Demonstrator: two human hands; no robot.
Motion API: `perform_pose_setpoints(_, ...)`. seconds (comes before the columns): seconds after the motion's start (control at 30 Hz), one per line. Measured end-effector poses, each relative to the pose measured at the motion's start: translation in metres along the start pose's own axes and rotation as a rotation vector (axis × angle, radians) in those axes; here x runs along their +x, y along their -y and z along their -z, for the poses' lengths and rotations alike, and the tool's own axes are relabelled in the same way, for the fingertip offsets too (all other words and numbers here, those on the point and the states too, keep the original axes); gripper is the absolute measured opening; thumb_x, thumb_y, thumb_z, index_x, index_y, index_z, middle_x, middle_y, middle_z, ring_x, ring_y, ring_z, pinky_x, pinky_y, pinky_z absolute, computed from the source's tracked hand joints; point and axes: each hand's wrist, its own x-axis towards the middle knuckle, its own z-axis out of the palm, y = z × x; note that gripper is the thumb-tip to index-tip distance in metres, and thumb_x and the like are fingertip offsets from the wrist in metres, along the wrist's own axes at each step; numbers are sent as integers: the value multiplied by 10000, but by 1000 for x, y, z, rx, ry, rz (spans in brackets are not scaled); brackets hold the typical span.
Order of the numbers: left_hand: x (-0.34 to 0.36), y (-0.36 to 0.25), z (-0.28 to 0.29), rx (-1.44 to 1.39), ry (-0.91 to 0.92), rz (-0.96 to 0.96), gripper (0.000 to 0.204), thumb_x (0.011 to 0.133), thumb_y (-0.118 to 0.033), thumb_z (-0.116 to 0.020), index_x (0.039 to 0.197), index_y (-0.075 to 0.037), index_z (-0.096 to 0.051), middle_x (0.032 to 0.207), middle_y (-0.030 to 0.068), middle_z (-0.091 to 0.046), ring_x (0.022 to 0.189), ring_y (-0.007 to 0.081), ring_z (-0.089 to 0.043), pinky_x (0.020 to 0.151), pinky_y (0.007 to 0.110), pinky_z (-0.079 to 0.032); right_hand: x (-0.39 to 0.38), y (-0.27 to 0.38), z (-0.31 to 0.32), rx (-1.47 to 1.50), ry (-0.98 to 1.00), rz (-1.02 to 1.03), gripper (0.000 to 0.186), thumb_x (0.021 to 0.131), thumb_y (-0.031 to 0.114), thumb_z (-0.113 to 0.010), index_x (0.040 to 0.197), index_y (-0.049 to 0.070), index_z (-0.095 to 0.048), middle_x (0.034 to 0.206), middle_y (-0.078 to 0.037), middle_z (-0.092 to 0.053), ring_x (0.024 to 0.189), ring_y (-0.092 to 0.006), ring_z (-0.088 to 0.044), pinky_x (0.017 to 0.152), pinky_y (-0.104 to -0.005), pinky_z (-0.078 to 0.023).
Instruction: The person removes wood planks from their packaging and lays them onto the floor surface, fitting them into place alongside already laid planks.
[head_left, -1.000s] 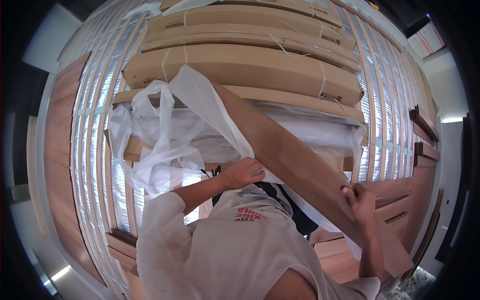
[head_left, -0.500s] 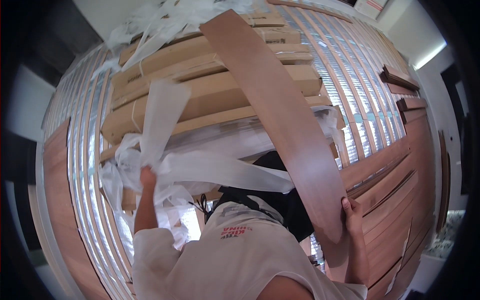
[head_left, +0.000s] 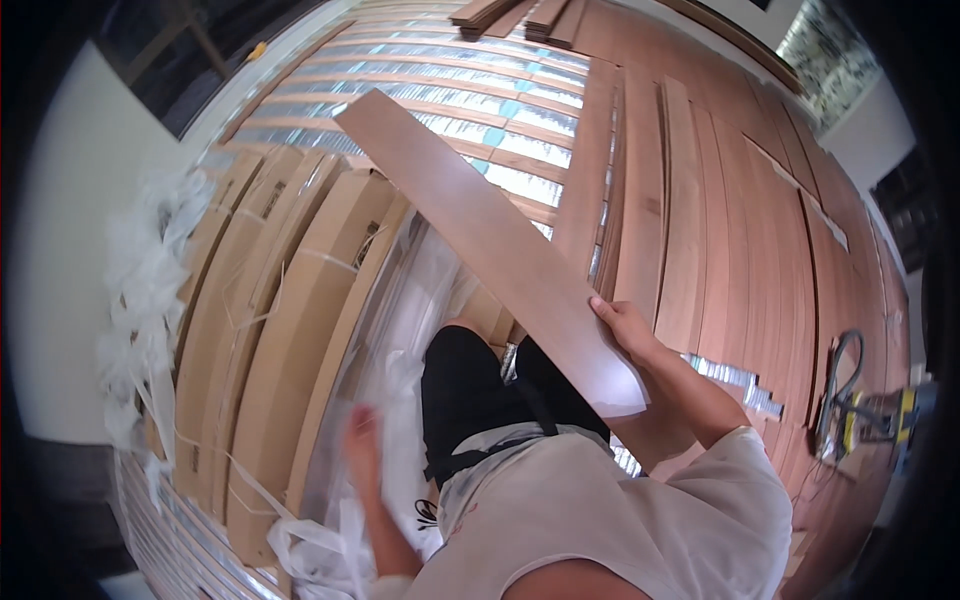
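Note:
A long brown wooden floorboard (head_left: 490,245) slants across the middle, its far end over the silvery floor and its near end by my right side. My right hand (head_left: 625,325) is closed on its right edge, thumb on the upper face. My left hand (head_left: 362,445) is apart from the board, beside the open carton and over the white foam wrapping (head_left: 400,430). Motion smears its fingers, so I cannot make out whether they are closed. No sheet shows in it.
Several long cardboard cartons (head_left: 300,260) lie side by side at the left, with crumpled white wrapping (head_left: 150,290) beyond them. Wooden battens (head_left: 420,80) cross silver foil underlay at the back. Laid floorboards (head_left: 740,230) spread to the right, where a power tool (head_left: 870,420) with a cable stands.
My view has turned to the right, and the floorboard has come along in my right hand. My left hand has let go of the white foam sheet.

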Motion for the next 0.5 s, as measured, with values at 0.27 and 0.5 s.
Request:
perform_pose_setpoints(0.27,-65,-153,-264,-992,1311,338,282,932,-126,-636,1132,8,-489,1066,128,-609,995,229,-634,892,372,-541,4,-27,47,225,-194,-77,578,976,466,-533,1006,-96,-667,837,-137,-686,688,-194,-643,649,-328,-514)
perform_pose_setpoints(0.5,-101,-173,-266,-888,1757,568,568,926,-146,-637,1420,-58,-369,1368,107,-494,1264,256,-497,1038,419,-445,48,-62,75,372,-271,-164,589,983,404,-520,1141,-159,-593,1072,-230,-664,958,-292,-641,878,-375,-476)
